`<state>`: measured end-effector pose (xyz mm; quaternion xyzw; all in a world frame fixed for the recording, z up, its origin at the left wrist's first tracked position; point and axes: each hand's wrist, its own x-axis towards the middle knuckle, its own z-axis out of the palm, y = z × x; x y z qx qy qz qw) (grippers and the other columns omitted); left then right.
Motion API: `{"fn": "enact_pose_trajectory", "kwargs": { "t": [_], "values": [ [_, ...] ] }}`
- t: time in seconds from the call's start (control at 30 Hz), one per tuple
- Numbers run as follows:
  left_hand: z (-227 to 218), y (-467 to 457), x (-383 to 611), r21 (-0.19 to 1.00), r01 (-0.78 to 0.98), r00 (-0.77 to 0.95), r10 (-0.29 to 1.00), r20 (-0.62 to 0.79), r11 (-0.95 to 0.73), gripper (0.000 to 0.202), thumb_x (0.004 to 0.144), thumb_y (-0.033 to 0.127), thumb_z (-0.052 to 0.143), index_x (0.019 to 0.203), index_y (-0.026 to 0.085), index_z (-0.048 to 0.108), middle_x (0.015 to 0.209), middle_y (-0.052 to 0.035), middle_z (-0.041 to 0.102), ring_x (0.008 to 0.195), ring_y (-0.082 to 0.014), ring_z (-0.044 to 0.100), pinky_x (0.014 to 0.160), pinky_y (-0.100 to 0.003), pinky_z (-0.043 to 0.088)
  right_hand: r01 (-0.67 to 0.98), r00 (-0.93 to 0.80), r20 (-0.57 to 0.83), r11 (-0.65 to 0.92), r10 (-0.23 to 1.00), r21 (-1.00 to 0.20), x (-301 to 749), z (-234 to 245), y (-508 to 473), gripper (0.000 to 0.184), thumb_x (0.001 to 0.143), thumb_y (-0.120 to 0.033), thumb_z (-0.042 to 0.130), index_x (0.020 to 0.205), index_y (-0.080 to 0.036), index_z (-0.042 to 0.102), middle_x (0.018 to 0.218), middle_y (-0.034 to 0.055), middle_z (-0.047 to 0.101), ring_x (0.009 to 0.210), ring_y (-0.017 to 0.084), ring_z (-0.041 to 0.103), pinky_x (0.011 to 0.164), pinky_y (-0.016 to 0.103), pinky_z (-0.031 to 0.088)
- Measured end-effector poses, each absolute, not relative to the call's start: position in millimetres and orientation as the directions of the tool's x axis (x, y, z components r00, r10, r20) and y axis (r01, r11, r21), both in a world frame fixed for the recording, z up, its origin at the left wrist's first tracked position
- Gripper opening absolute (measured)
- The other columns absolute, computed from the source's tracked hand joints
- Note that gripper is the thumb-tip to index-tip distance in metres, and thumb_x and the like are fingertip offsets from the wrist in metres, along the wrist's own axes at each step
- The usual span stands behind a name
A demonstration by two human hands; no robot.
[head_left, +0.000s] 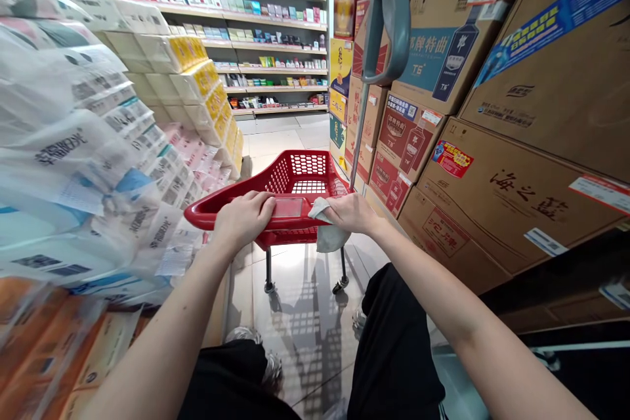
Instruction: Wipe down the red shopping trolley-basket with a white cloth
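A red plastic shopping cart (275, 177) stands in front of me, its perforated basket pointing away down the aisle. My left hand (245, 215) curls over the left part of the cart's handle. On the handle's right part, my right hand (350, 211) is closed on a pale grey cloth (331, 237), which drapes down behind the bar. Close beyond my right hand a thin metal pole (361, 125) rises at a slant, topped by a grey loop grip (388, 26). The pole's lower end is hidden by the cart and my hand; I cannot tell whether my fingers touch it.
Wrapped tissue packs (113, 125) are heaped along the left. Cardboard cartons (522, 190) are stacked high along the right, close to the cart. Shelves of small boxed goods (275, 46) line the back. Glossy floor tiles (300, 315) run beneath the cart and my feet.
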<state>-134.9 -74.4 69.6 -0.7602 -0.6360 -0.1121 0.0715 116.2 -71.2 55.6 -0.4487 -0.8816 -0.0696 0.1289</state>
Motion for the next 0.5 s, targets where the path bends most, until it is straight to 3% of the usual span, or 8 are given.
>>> {"fn": "enact_pose_trajectory", "kwargs": {
  "t": [0.13,0.23,0.37,0.5],
  "values": [
    [67,-77,-138,0.030,0.998,0.053,0.979,0.195,-0.060,0.052,0.091,0.052,0.015,0.119,0.028,0.053,0.113,-0.0053,0.060,0.095,-0.0231,0.060,0.066,-0.030,0.042,0.839,-0.508,0.325,0.544,0.798,-0.024,120,51,-71,0.049,0.097,-0.045,0.020,0.086,-0.018,0.060,0.077,0.0045,0.067,0.072,0.014,0.060,0.063,0.023,0.031],
    [67,-79,-130,0.005,1.000,0.020,0.980,0.199,-0.021,0.054,0.091,0.051,0.012,0.118,0.027,0.052,0.109,-0.0067,0.060,0.090,-0.0239,0.061,0.065,-0.031,0.042,0.899,-0.373,0.441,0.436,0.816,-0.046,107,41,-81,0.042,0.097,-0.038,0.025,0.088,-0.017,0.061,0.080,0.0074,0.066,0.079,0.018,0.058,0.075,0.029,0.035],
    [69,-84,-121,-0.011,1.000,0.002,0.982,0.190,0.000,0.053,0.091,0.050,0.012,0.117,0.026,0.052,0.108,-0.0078,0.059,0.086,-0.0246,0.062,0.065,-0.033,0.043,0.924,-0.234,0.619,0.369,0.750,-0.099,83,21,-105,0.035,0.094,-0.028,0.034,0.116,-0.012,0.057,0.103,0.0136,0.062,0.100,0.024,0.052,0.094,0.040,0.031],
    [68,-88,-117,-0.021,1.000,-0.006,0.980,0.199,0.010,0.052,0.092,0.048,0.012,0.115,0.025,0.052,0.108,-0.0080,0.058,0.085,-0.0241,0.061,0.065,-0.032,0.042,0.910,-0.220,0.655,0.395,0.722,-0.129,70,16,-119,0.045,0.092,-0.024,0.037,0.136,-0.014,0.042,0.119,0.0134,0.056,0.111,0.025,0.046,0.102,0.044,0.025]
  ]
}}
